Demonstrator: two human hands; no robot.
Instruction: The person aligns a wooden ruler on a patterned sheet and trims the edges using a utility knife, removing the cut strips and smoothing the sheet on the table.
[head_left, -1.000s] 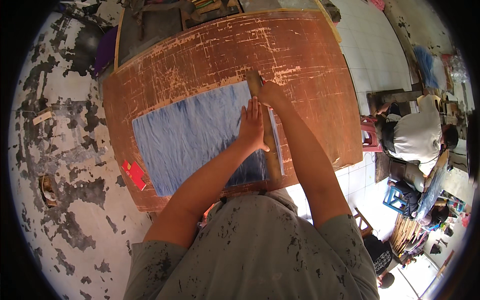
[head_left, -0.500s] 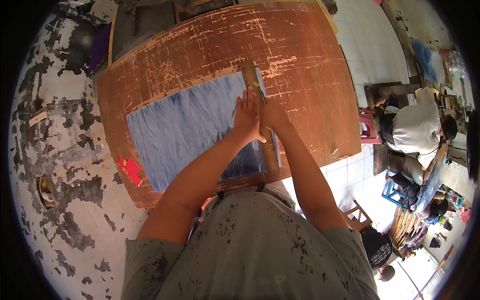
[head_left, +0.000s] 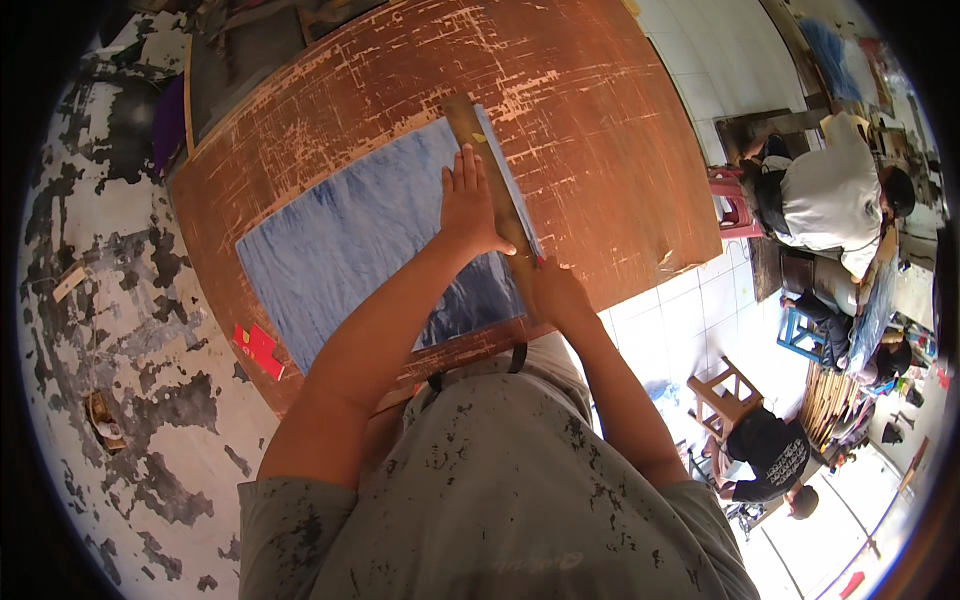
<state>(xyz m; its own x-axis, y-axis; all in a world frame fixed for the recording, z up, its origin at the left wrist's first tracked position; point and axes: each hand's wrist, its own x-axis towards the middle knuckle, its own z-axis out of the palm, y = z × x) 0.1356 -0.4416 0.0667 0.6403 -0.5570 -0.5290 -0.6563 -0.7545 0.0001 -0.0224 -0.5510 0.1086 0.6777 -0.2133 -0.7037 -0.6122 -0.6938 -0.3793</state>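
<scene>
Looks like mid-cut: left hand (head_left: 470,212), fingers together, flat, pins the wooden straightedge (head_left: 492,190) on the blue sheet (head_left: 360,245) lying on the bench (head_left: 560,110), right hand (head_left: 556,292) pinching a small cutter I can't quite see, so the next pull needs steady pressure.

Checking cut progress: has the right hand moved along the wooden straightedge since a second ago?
Yes. The right hand has slid from the far end of the wooden straightedge to its near end, by the near edge of the blue sheet.
</scene>
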